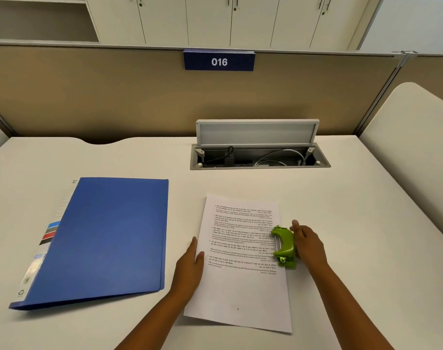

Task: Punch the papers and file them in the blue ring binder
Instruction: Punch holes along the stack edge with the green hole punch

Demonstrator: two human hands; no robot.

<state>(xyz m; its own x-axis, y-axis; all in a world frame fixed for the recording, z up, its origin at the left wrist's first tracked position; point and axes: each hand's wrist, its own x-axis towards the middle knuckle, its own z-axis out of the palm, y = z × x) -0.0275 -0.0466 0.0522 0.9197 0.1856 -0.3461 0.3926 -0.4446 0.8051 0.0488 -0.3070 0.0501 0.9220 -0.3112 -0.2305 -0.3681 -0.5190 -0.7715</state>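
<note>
A printed stack of white papers (240, 281) lies on the desk in front of me. A green hole punch (284, 246) sits over the papers' right edge, about halfway up. My right hand (308, 245) rests against the punch's right side, fingers around its back. My left hand (190, 267) lies flat on the desk, its straight fingers touching the papers' left edge. The blue ring binder (107, 238) lies closed to the left, apart from both hands.
An open cable hatch (259, 157) with wires is set into the white desk (341, 210) behind the papers. A beige partition (114, 97) with a "016" sign closes the back. A second desk surface (412, 137) rises at right.
</note>
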